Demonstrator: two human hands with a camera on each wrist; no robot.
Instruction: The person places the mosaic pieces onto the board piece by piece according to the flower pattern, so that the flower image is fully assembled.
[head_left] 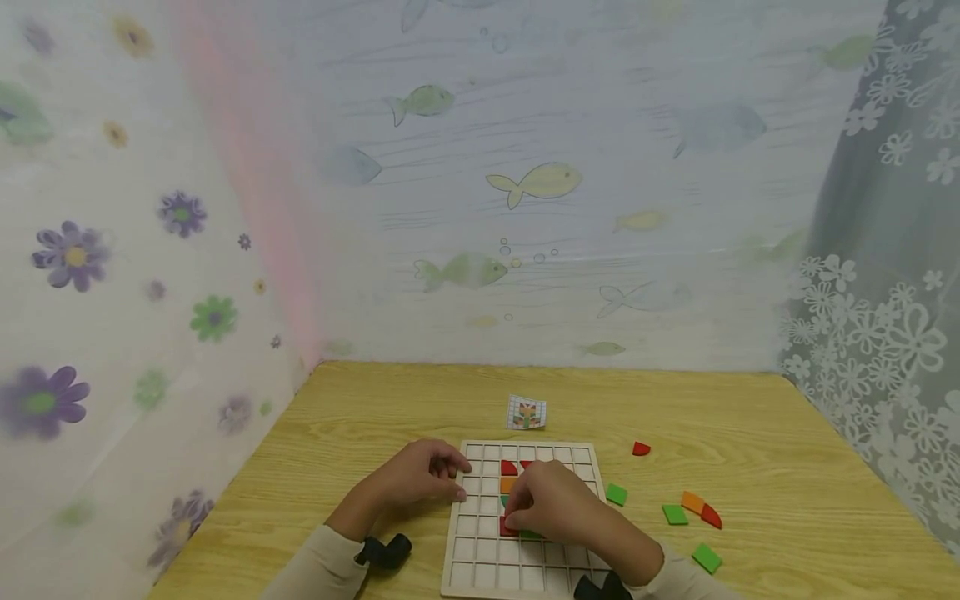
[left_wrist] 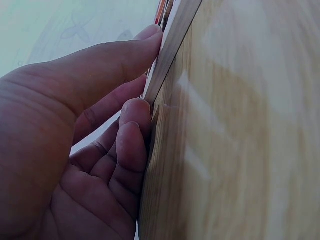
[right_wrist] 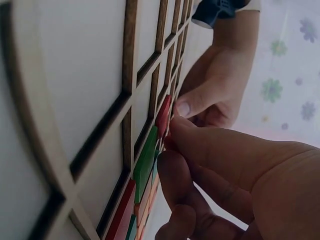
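While the right hand holds a small flat red piece in a narrow pinch, at seven o'clock in the coloured cluster on the pale wooden grid board, its edges should be squared to the cell walls before it is pressed down. Fingers hide part of it, so I cannot tell whether it sits flush. Loosely bent, the left hand touches the board's rim at nine o'clock; light steadying there should be enough. Best to avoid nudging the neighbouring flat green piece and to check the small printed paper card at twelve o'clock.
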